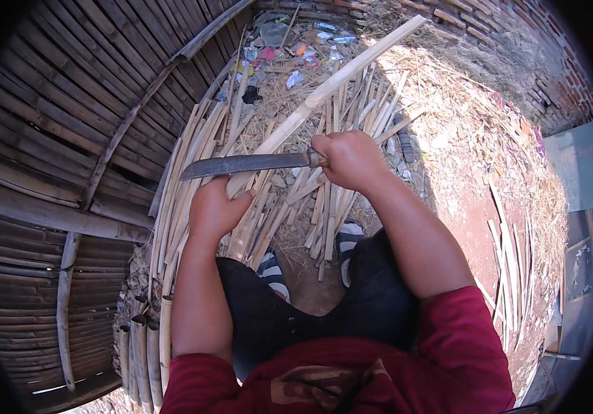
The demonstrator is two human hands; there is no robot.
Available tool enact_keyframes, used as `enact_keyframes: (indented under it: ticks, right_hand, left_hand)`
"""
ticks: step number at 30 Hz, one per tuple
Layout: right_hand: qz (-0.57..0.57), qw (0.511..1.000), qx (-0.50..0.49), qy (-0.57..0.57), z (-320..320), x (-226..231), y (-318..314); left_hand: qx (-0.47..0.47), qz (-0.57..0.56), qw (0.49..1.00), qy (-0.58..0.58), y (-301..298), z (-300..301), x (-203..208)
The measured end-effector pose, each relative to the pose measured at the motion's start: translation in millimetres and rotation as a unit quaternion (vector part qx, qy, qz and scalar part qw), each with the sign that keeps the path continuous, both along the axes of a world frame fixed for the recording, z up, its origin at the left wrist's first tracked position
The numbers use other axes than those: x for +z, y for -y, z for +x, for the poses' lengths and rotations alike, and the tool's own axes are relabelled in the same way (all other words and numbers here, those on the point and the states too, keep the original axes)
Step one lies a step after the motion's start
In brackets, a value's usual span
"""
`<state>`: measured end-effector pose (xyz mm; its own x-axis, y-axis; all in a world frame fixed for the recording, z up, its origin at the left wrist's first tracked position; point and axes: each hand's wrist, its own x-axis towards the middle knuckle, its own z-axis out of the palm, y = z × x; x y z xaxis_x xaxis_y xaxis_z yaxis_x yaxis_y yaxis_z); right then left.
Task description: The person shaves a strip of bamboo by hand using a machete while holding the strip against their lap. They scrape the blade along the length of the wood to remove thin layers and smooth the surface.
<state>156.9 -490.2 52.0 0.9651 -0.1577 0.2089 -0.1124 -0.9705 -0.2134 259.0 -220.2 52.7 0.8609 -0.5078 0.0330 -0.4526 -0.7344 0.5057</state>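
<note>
Above the loose strips (pixel 318 221), a long bamboo strip (pixel 341 88) was held in the left hand (pixel 215 209); a machete (pixel 246 165), blade across it, was gripped in the right hand (pixel 349 160); trimming or splitting was apparently under way, a controlled stroke being called for

The blade (pixel 248 164) is dull metal, the strip (pixel 341 84) smooth wood, the wall (pixel 479 31) rough brick.

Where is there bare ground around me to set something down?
Mostly bare dirt lies on the right, between your right forearm and the thin strips there. A small patch shows between your sandals. Crowded: ahead and left, bamboo strips pile up beside the slatted wall; litter scatters the far end.
</note>
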Motion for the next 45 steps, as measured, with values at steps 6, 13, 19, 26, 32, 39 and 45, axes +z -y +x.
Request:
enact_keyframes:
  ticks: [6, 13, 19, 26, 32, 39, 45]
  right_hand:
    - [0.068, 0.99, -0.097, 0.082, -1, -5, 38]
    - [-0.017, 0.998, 0.05, 0.015, -1, 0, -3]
    - [0.137, 0.982, -0.107, 0.074, 1, 7, 34]
    - [0.257, 0.961, -0.017, 0.103, -9, 4, 7]
    - [0.362, 0.926, -0.009, 0.111, -11, 5, 6]
    - [0.482, 0.869, -0.012, 0.114, -12, 8, 3]
    - [0.603, 0.786, -0.036, 0.13, -13, 15, -7]
  left_hand:
    - [-0.01, 0.009, 1.0, -0.021, 5, 0, -8]
    - [-0.02, -0.012, 1.0, -0.013, 3, 0, -7]
    - [-0.031, -0.041, 0.997, -0.055, 6, -5, -3]
    - [-0.039, -0.148, 0.98, -0.13, -5, 7, -8]
    - [-0.041, -0.126, 0.986, -0.103, -2, -5, -4]
    - [-0.071, -0.173, 0.976, -0.111, -1, -6, -5]
    - [-0.092, -0.207, 0.968, -0.106, 1, -8, -10]
